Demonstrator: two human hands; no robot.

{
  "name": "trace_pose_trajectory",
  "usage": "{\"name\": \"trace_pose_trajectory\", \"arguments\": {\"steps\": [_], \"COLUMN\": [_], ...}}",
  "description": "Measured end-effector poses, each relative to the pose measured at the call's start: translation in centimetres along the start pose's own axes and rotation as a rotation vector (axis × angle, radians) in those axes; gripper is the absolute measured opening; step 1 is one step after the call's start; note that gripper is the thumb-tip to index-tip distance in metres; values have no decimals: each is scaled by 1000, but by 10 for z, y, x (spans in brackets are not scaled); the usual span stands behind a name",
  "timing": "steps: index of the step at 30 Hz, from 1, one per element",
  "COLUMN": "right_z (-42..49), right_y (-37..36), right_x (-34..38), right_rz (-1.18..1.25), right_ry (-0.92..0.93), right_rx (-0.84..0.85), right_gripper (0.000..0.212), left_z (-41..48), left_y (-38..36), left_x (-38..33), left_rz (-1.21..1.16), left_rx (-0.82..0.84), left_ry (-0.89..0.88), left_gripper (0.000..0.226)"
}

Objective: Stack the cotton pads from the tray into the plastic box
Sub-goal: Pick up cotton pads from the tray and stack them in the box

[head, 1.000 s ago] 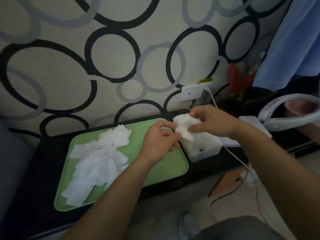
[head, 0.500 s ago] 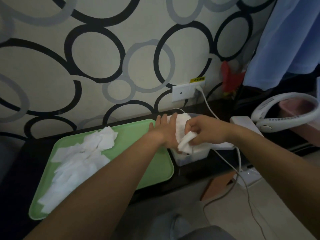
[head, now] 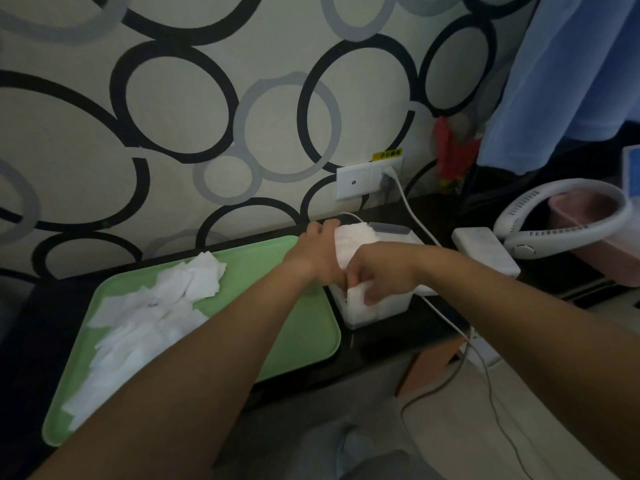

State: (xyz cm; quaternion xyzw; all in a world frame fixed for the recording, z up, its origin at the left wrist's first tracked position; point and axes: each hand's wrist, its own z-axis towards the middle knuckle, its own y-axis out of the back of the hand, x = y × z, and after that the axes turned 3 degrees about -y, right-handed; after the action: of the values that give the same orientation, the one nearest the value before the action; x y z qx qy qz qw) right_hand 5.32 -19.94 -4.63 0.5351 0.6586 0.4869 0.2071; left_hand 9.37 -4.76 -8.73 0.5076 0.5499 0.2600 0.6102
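L hand [head: 317, 254] on pad stack [head: 351, 242] (blurry) | R hand [head: 382, 277] pinches it

Wallpaper [head: 173, 98] patterned with black and grey rings is covering the wall behind a dark, glossy counter [head: 381, 342]. A white socket plate [head: 356, 183] with a yellow label [head: 387, 155] is sitting low on the wall, and a white cable [head: 412, 216] is trailing from it across the counter toward the pale floor [head: 450, 445]. Blue fabric [head: 571, 81] is hanging at the right, and dim light is falling over everything.
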Motion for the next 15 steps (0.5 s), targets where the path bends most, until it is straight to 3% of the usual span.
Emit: {"name": "trace_pose_trajectory", "arguments": {"steps": [3, 7, 12, 15], "right_z": [3, 8, 9, 0], "right_y": [-11, -19, -17, -14], "right_x": [1, 4, 13, 17], "right_rz": [-41, -110, -209, -200], "right_ry": [-75, -191, -262, -248], "right_rx": [-188, -287, -256, -236], "right_gripper": [20, 24, 18, 17], "left_z": [-1, -4, -17, -38], "left_y": [-3, -3, 4, 14], "left_x": [2, 0, 3, 12], "left_rz": [-22, -80, -241, -321], "left_rx": [-30, -22, -5, -73], "left_ry": [-6, -14, -51, -73], "left_gripper": [110, 114, 118, 103]}}
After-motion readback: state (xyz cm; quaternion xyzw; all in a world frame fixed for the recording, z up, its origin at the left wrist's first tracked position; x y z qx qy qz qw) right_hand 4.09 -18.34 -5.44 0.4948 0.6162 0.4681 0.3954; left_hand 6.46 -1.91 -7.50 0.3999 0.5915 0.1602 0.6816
